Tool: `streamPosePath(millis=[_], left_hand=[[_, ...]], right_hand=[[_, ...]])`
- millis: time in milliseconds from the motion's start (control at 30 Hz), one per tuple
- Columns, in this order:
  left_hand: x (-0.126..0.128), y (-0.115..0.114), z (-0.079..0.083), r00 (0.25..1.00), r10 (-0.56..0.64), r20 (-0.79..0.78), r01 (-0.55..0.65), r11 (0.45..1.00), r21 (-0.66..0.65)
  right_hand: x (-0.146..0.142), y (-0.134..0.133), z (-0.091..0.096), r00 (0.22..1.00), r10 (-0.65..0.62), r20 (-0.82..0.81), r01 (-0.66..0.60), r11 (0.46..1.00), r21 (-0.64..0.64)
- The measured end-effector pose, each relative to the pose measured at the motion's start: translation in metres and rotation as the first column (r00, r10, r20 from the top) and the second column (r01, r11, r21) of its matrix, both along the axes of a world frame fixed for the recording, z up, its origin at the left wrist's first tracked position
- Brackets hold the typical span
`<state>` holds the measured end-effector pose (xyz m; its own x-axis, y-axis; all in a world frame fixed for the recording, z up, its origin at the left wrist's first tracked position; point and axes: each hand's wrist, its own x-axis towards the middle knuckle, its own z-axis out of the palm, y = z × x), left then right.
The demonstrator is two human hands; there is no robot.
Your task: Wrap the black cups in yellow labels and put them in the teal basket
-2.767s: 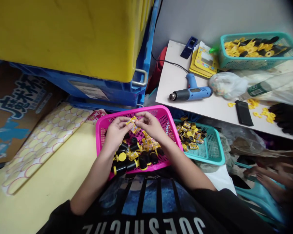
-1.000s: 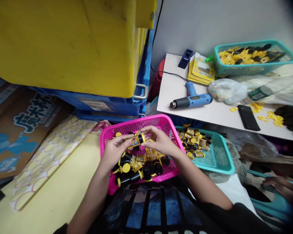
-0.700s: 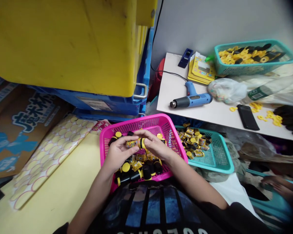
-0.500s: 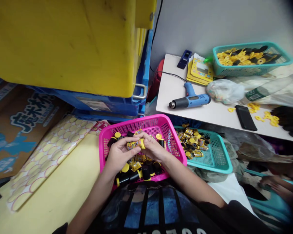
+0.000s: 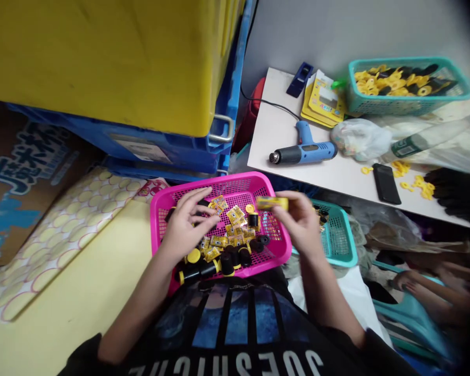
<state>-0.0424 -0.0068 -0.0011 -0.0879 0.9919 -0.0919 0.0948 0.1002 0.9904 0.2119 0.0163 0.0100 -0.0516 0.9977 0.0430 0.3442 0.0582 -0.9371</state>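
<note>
Carton (image 5: 68,180): large white characters on blue, reading 魔术杯; smaller print beside them is illegible.
Blue crate (image 5: 188,146): bears a white label (image 5: 141,148), its writing too small to read.
Bottle (image 5: 419,143): green label, words unclear.
Shirt (image 5: 235,324): big pale capitals, upside down and cut by the lower edge of view.
Pink basket (image 5: 286,245): in front of the person, its near rim by the shirt; the middle, between the hands, is open from above. Sachets (image 5: 236,215) lie there, with black tubs (image 5: 227,261) along the near side.
Teal basket (image 5: 351,249): just right of the pink one, partly behind the right wrist, its far side close to the bench (image 5: 274,112).
Bench edge: slants down to the right; the heat gun (image 5: 305,151) lies near it, nozzle leftward.
Vial (image 5: 272,202): raised at the pink basket's right rim, blurred; long axis nearly level, running left to right, printed end left, plain yellow end right.
Right hand (image 5: 303,222): thumb and fingers closed on the vial's plain end.
Left hand (image 5: 186,224): over the basket's left part, fingers loosely curled, thumb apart, nothing visible in its grasp.
</note>
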Motion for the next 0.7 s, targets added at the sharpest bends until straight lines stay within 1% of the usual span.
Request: streamPosePath(millis=[33,67,100,133,167,200,233,267,300,333,367,400,433,467,500,533,600,633,667,700], left_hand=[[-0.005,0.002,-0.001,0.999,0.052,-0.015,-0.052,0.998,-0.017],[-0.011,0.004,-0.002,0.994,0.11,-0.026,-0.111,0.993,-0.038],[-0.015,0.006,-0.004,0.986,0.165,-0.031,-0.166,0.984,-0.058],[-0.019,0.007,-0.006,0.978,0.207,-0.03,-0.208,0.975,-0.076],[-0.021,0.008,-0.007,0.973,0.231,-0.026,-0.232,0.969,-0.087],[-0.021,0.009,-0.008,0.971,0.237,-0.02,-0.238,0.967,-0.088],[-0.021,0.009,-0.009,0.974,0.227,-0.017,-0.228,0.97,-0.082],[-0.02,0.009,-0.009,0.979,0.202,-0.021,-0.203,0.976,-0.076],[-0.019,0.009,-0.009,0.986,0.166,-0.031,-0.168,0.983,-0.073],[-0.018,0.008,-0.009,0.99,0.131,-0.046,-0.134,0.989,-0.067],[-0.018,0.008,-0.01,0.993,0.092,-0.069,-0.097,0.993,-0.063],[-0.019,0.008,-0.011,0.993,0.051,-0.109,-0.057,0.997,-0.06],[-0.02,0.008,-0.013,0.985,0.008,-0.174,-0.017,0.998,-0.055],[-0.022,0.01,-0.015,0.963,-0.036,-0.267,0.024,0.999,-0.048],[-0.023,0.012,-0.019,0.919,-0.077,-0.387,0.068,0.997,-0.037],[-0.024,0.016,-0.022,0.848,-0.117,-0.516,0.121,0.992,-0.027],[-0.023,0.027,-0.03,0.653,-0.192,-0.733,0.259,0.966,-0.022],[-0.021,0.033,-0.034,0.548,-0.23,-0.804,0.337,0.941,-0.04],[-0.018,0.04,-0.037,0.454,-0.27,-0.849,0.409,0.91,-0.07],[-0.013,0.048,-0.041,0.373,-0.303,-0.877,0.464,0.88,-0.107]], right_hand=[[0.022,0.001,0.004,0.974,-0.122,0.192,0.111,0.991,0.069],[0.04,0.002,0.007,0.895,-0.189,0.404,0.152,0.981,0.121],[0.054,0.004,0.007,0.797,-0.2,0.57,0.139,0.979,0.15],[0.062,0.006,0.006,0.715,-0.221,0.663,0.129,0.974,0.185],[0.063,0.008,0.003,0.674,-0.213,0.708,0.103,0.975,0.195],[0.056,0.009,-0.002,0.675,-0.169,0.718,0.059,0.983,0.176],[0.044,0.011,-0.008,0.699,-0.094,0.709,-0.002,0.991,0.133],[0.028,0.012,-0.015,0.718,0.024,0.696,-0.085,0.995,0.053],[0.009,0.013,-0.022,0.696,0.164,0.699,-0.179,0.982,-0.051],[-0.009,0.015,-0.029,0.628,0.27,0.73,-0.229,0.96,-0.159],[-0.026,0.016,-0.036,0.538,0.332,0.775,-0.218,0.943,-0.253],[-0.04,0.018,-0.041,0.457,0.378,0.805,-0.183,0.926,-0.33],[-0.049,0.02,-0.046,0.398,0.403,0.824,-0.145,0.915,-0.377],[-0.055,0.022,-0.05,0.363,0.418,0.833,-0.119,0.907,-0.403],[-0.057,0.024,-0.052,0.354,0.427,0.832,-0.117,0.903,-0.414],[-0.056,0.026,-0.053,0.359,0.431,0.828,-0.133,0.901,-0.412],[-0.05,0.029,-0.052,0.376,0.431,0.82,-0.179,0.902,-0.392],[-0.047,0.031,-0.051,0.406,0.427,0.808,-0.204,0.904,-0.376],[-0.044,0.031,-0.049,0.455,0.42,0.785,-0.228,0.908,-0.353],[-0.041,0.032,-0.048,0.521,0.406,0.751,-0.246,0.914,-0.323]])
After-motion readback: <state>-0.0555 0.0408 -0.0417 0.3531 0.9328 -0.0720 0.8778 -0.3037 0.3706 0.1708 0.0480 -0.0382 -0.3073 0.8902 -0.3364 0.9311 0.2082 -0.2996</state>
